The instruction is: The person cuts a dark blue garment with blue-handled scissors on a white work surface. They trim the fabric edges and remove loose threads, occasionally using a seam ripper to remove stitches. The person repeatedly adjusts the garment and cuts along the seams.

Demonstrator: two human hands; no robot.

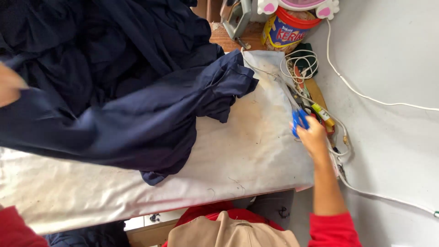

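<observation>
The blue-handled scissors (pixel 299 122) sit right of centre in the frame, at the right end of the white padded board (pixel 238 155), and the right hand (pixel 313 136) has its fingers curled closed around their handles; the blades are hidden. Just right of the scissors, a clutter of small items lies against the wall: a yellow tool (pixel 323 114) and coiled white cord (pixel 302 64), with a longer white cable (pixel 366 96) running across the pale wall (pixel 393 55) in the upper right.

The left hand (pixel 9 84) shows only partly at the left edge, blurred, touching the navy fabric (pixel 114 91); whether its fingers grip the cloth cannot be told. That fabric fills the upper left of the frame and spills in folds over the board toward the centre.

At the top centre stand a round tub with a red lid (pixel 286 29) and a grey metal object (pixel 238 18). Red sleeves (pixel 334 228) show at the bottom of the frame.
</observation>
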